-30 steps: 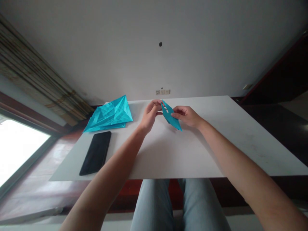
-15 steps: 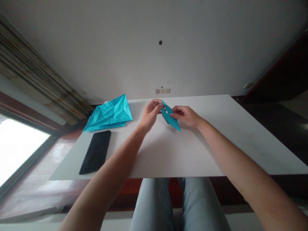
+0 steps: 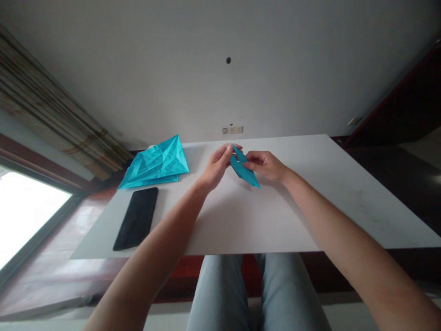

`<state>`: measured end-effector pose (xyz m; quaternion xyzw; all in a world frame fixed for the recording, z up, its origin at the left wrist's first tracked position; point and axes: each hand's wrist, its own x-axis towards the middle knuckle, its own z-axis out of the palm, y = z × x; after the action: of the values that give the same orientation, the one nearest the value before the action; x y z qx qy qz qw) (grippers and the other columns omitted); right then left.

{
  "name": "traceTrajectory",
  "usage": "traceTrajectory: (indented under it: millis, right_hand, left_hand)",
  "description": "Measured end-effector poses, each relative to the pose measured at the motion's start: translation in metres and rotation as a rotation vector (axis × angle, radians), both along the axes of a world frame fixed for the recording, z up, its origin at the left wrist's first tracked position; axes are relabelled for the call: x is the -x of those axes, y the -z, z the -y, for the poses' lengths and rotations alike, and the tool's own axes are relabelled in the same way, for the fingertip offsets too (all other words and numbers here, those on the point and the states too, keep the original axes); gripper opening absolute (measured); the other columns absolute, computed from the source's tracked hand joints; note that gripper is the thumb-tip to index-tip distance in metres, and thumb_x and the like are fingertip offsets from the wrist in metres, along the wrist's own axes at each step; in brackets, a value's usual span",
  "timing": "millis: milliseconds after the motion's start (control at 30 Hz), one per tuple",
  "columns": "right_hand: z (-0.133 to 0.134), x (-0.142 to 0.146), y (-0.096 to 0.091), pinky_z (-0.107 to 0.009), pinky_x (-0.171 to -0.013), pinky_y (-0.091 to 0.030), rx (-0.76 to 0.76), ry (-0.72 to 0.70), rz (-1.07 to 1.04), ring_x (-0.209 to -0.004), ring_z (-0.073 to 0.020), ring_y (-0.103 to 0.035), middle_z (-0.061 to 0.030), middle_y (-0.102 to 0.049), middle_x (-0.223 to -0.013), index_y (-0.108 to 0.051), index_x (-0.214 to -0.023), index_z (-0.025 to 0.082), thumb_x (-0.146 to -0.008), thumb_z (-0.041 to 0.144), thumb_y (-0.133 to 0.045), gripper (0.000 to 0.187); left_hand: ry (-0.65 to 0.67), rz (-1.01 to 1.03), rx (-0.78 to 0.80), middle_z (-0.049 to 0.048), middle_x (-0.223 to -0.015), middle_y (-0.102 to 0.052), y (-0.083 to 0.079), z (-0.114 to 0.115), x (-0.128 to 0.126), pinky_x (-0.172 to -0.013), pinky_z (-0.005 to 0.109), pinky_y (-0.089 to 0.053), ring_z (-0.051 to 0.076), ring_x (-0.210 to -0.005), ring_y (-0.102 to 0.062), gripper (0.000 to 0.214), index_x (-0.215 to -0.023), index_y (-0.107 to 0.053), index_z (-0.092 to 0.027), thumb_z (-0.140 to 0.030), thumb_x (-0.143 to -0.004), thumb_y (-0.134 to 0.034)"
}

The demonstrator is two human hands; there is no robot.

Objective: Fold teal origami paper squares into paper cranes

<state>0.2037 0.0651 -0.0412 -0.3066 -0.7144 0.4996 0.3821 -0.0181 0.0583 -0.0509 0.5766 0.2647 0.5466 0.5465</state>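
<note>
Between my two hands is a small folded piece of teal paper (image 3: 245, 173), raised a little over the white table. My left hand (image 3: 218, 162) pinches its upper left end, with the thumb on the near side and fingers partly hidden behind the paper. At the right edge, my right hand (image 3: 264, 164) grips the paper between thumb and fingers. A gap shows between two flaps of the paper near the middle, and its lower right end narrows to a point.
Creased teal paper sheets (image 3: 156, 163) lie at the table's back left. A black phone (image 3: 136, 218) rests near the front left, beside my left forearm. The white table (image 3: 255, 220) reaches back to a wall with sockets (image 3: 232, 130).
The left thumb has shifted slightly up along the paper, and the gap between the flaps looks different. Both hands keep hold of the folded paper in nearly the same place.
</note>
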Motion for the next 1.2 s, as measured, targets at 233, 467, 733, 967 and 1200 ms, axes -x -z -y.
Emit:
traceTrajectory:
  millis: [233, 467, 733, 967, 1200]
  right_hand:
    - [-0.001, 0.0, 0.003, -0.037, -0.08, -0.057, -0.02, -0.009, 0.004, -0.081, -0.0209, -0.068, -0.0028, -0.077, -0.088, -0.079, -0.095, 0.024, -0.086, 0.076, -0.093, 0.055]
    - [0.0, 0.0, 0.005, -0.038, -0.082, -0.057, -0.15, 0.057, 0.048, -0.086, -0.0225, -0.068, -0.0038, -0.077, -0.092, -0.08, -0.097, 0.024, -0.091, 0.073, -0.089, 0.05]
    - [-0.001, -0.002, 0.003, -0.041, -0.086, -0.057, -0.128, 0.102, 0.056, -0.087, -0.0246, -0.071, -0.005, -0.079, -0.095, -0.078, -0.096, 0.025, -0.089, 0.073, -0.089, 0.049]
    - [0.002, 0.0, 0.003, -0.039, -0.079, -0.055, -0.105, 0.114, 0.112, -0.082, -0.0233, -0.067, -0.0041, -0.076, -0.089, -0.076, -0.093, 0.025, -0.087, 0.073, -0.09, 0.05]
    - [-0.009, -0.005, 0.004, -0.04, -0.083, -0.053, -0.175, 0.241, 0.129, -0.083, -0.0229, -0.066, -0.0049, -0.08, -0.093, -0.078, -0.091, 0.025, -0.087, 0.072, -0.09, 0.048]
  left_hand:
    - [0.027, 0.037, 0.012, 0.0041, -0.108, -0.077, -0.004, 0.006, -0.005, -0.083, 0.025, -0.058, 0.016, -0.093, -0.07, 0.053, -0.107, -0.078, -0.022, -0.074, -0.1, -0.082]
    - [0.029, 0.133, 0.118, 0.0031, -0.113, -0.077, -0.009, 0.01, -0.007, -0.089, 0.025, -0.057, 0.017, -0.107, -0.075, 0.04, -0.116, -0.074, -0.023, -0.055, -0.098, -0.091]
    - [-0.087, 0.063, 0.026, 0.0013, -0.11, -0.077, -0.005, 0.003, -0.004, -0.091, 0.028, -0.058, 0.015, -0.098, -0.073, 0.044, -0.114, -0.073, -0.025, -0.053, -0.09, -0.097]
    - [-0.169, 0.042, -0.044, 0.0012, -0.097, -0.076, 0.003, -0.006, -0.002, -0.094, 0.032, -0.059, 0.019, -0.099, -0.078, 0.056, -0.116, -0.072, -0.024, -0.057, -0.083, -0.103]
    - [-0.293, -0.057, -0.006, 0.0115, -0.131, -0.08, 0.0, -0.004, -0.001, -0.111, 0.043, -0.056, 0.029, -0.132, -0.077, 0.064, -0.136, -0.065, -0.026, -0.071, -0.096, -0.086]
